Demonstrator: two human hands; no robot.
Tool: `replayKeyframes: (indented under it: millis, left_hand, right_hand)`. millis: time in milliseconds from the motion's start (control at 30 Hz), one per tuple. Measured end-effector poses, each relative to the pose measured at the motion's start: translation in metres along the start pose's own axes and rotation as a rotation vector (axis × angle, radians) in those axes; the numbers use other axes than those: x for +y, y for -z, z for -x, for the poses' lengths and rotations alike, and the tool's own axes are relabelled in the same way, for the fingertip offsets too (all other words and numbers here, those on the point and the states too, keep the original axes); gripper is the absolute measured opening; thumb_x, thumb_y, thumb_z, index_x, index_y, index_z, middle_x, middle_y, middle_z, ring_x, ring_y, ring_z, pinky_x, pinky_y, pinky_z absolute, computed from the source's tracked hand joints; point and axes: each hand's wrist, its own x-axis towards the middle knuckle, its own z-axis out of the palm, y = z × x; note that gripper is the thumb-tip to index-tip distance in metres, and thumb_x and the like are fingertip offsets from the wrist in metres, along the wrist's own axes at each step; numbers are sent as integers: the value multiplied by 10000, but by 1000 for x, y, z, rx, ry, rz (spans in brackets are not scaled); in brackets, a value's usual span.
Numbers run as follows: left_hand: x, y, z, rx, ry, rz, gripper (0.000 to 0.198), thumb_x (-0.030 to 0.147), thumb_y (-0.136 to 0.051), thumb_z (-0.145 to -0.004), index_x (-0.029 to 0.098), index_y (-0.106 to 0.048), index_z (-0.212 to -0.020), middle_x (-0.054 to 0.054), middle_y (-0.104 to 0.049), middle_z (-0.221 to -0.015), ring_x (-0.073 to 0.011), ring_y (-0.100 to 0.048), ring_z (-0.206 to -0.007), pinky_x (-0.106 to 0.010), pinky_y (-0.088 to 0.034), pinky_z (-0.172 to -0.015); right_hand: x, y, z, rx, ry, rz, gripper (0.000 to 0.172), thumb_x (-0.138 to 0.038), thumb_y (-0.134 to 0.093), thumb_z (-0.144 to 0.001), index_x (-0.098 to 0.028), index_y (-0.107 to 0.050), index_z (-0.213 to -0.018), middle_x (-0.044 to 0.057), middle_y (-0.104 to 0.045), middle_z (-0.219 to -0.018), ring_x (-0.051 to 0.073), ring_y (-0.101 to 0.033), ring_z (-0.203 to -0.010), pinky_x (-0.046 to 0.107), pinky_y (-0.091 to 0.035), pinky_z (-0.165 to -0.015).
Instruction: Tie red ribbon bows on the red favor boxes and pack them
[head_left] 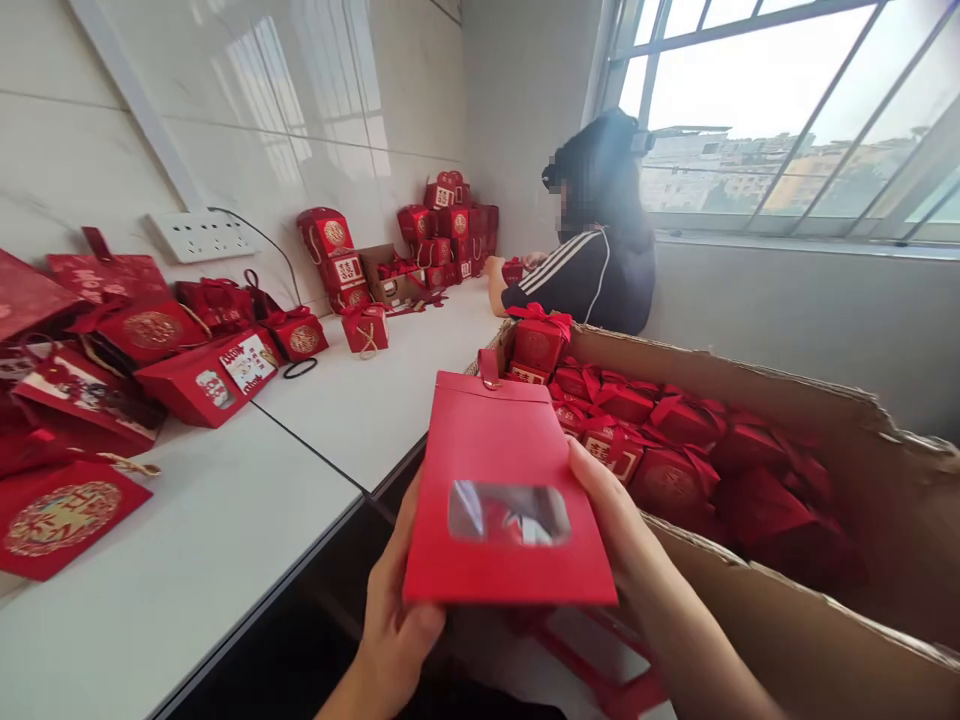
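A red gift box [502,430] with a clear window in its lower face is held up in front of me, over the gap between the table edge and a carton. Something pale and red shows through the window. At its top edge sits a small red ribbon tab [488,367]. My left hand [397,590] grips the box from the left, thumb at the lower corner. Along the right side my right hand [611,505] is closed on it, thumb on the edge. The fingers behind the box are hidden.
At right a cardboard carton [787,380] holds several red ribboned boxes [679,480]. More red boxes [150,335] stand on the white table [300,480] at left and along the wall. A co-worker [600,250] sits at the far end. Below is a red stool [577,660].
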Motion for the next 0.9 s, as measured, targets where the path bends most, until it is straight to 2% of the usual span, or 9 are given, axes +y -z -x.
replayKeyframes:
  millis: [67, 167, 300, 433, 500, 633, 733, 833, 900]
  left_hand:
    - [13, -12, -17, -29, 7, 101, 727, 683, -576, -658, 224, -552, -1221, -97, -637, -1129, -373, -516, -1144, -491, -481, -912]
    - [36, -27, -38, -80, 121, 257, 577, 597, -591, -717, 168, -618, -1102, -95, -677, -1021, -321, -593, -1027, -416, -539, -811]
    - [59, -39, -51, -154, 228, 401, 505, 534, -584, -756, 174, -612, -1108, -85, -678, -1033, -275, -613, -979, -350, -547, -755]
    - [62, -41, -56, -273, 275, 480, 641, 666, -465, -753, 162, -602, -1124, -120, -658, -1087, -310, -591, -1026, -361, -527, -770]
    - [58, -40, -56, -279, 298, 421, 598, 614, -542, -734, 182, -577, -1146, -113, -650, -1108, -307, -595, -1025, -351, -518, -780]
    - [46, -37, -50, -140, 234, 295, 637, 416, -707, -646, 241, -491, -1219, -82, -626, -1158, -289, -602, -1020, -320, -519, -769]
    - [39, -38, -50, -11, 158, 301, 656, 411, -713, -620, 240, -494, -1214, -74, -613, -1172, -291, -583, -1048, -327, -520, -799]
    - [39, -55, -58, 61, 58, 329, 598, 415, -672, -662, 251, -485, -1206, -51, -597, -1181, -266, -570, -1071, -331, -506, -847]
    - [41, -77, -66, 21, -33, 352, 560, 421, -611, -725, 273, -440, -1238, -41, -568, -1215, -245, -544, -1114, -340, -483, -895]
  right_hand:
    - [-9, 1, -11, -14, -146, -156, 460, -550, -439, -838, -178, -613, -1045, 62, -696, -806, 211, -675, -692, 291, -537, -564]
    - [-24, 4, -18, -23, -312, -291, 465, -515, -347, -899, -178, -611, -1081, 55, -707, -828, 178, -676, -682, 254, -529, -522]
    - [-37, 14, -15, -81, -404, -309, 446, -488, -308, -932, -193, -609, -1075, 42, -716, -826, 154, -664, -621, 255, -540, -518]
    - [-38, 28, -9, -76, -316, -208, 415, -459, -339, -931, -191, -579, -1138, 59, -705, -924, 166, -675, -744, 257, -548, -611]
    - [-38, 36, -5, -93, -194, -75, 389, -442, -440, -900, -219, -529, -1206, 61, -667, -1062, 185, -659, -880, 282, -542, -717]
    - [-39, 49, 12, -211, 5, 297, 561, -484, -551, -842, -305, -369, -1341, 60, -513, -1295, 226, -534, -1133, 354, -464, -909]
    - [-40, 54, 26, -336, 5, 516, 700, -512, -551, -832, -288, -228, -1412, 105, -474, -1305, 240, -512, -1147, 388, -447, -930]
    - [-45, 59, 32, -435, -25, 595, 895, -465, -621, -800, -272, -36, -1449, 130, -491, -1263, 237, -553, -1082, 398, -479, -886]
    - [-53, 66, 30, -371, 46, 601, 870, -457, -609, -809, -269, -49, -1449, 124, -470, -1293, 245, -516, -1138, 405, -463, -918]
